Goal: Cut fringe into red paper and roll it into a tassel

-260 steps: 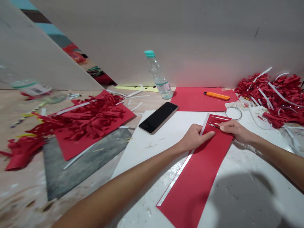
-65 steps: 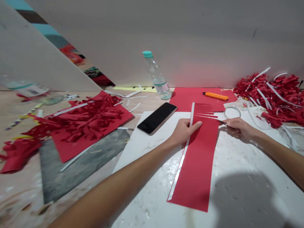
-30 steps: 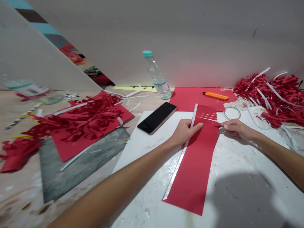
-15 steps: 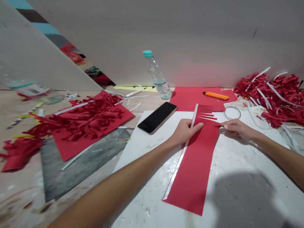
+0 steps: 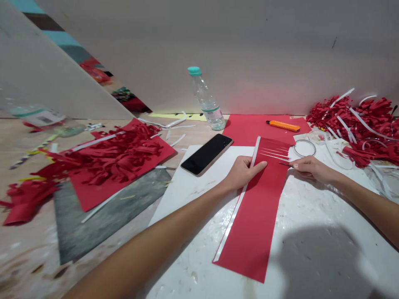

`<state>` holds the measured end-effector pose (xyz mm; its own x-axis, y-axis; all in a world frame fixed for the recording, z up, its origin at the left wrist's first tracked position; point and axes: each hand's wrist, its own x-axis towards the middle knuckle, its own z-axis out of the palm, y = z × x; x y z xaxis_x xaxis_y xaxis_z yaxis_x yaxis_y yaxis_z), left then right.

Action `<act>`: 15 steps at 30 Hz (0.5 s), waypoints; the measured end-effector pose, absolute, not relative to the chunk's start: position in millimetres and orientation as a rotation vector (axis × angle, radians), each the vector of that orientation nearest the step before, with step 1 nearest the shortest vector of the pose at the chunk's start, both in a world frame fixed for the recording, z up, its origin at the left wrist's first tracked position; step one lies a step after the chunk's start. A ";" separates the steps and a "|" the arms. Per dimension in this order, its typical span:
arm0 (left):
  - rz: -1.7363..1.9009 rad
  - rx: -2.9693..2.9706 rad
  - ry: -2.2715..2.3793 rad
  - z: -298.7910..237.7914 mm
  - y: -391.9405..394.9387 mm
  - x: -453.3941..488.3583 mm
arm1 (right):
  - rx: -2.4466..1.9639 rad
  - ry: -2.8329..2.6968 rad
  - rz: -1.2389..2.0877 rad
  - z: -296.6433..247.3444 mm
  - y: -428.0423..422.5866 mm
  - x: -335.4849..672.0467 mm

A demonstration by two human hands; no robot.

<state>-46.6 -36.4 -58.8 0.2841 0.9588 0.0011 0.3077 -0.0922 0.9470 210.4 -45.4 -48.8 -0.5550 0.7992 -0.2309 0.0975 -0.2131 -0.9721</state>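
Left hand (image 5: 245, 174) grips a long red paper strip (image 5: 249, 226), right hand (image 5: 311, 169) a slim dark metal cutter (image 5: 284, 163); even cuts should stop before the white border (image 5: 256, 149).

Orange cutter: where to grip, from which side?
Probably pinch the orange cutter mid-body, across its narrow width, from above: it lies flat, roughly left to right, on the red sheet, with nothing on top. I'd avoid its black left tip.
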 end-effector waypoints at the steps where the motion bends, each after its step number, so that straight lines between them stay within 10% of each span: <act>1: 0.856 1.595 1.190 -58.8 -36.3 -46.7 | -1.062 -1.551 1.822 -49.1 -45.1 210.6; 15: 0.820 1.595 1.129 -58.7 -39.7 -41.5 | -0.953 -1.532 1.843 -54.1 -45.0 201.8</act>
<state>-41.5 -39.7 -58.7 0.3405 0.9402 -0.0111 0.2797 -0.0900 0.9559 201.8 -45.0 -54.1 -0.5938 0.7864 -0.1704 0.0237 -0.1946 -0.9806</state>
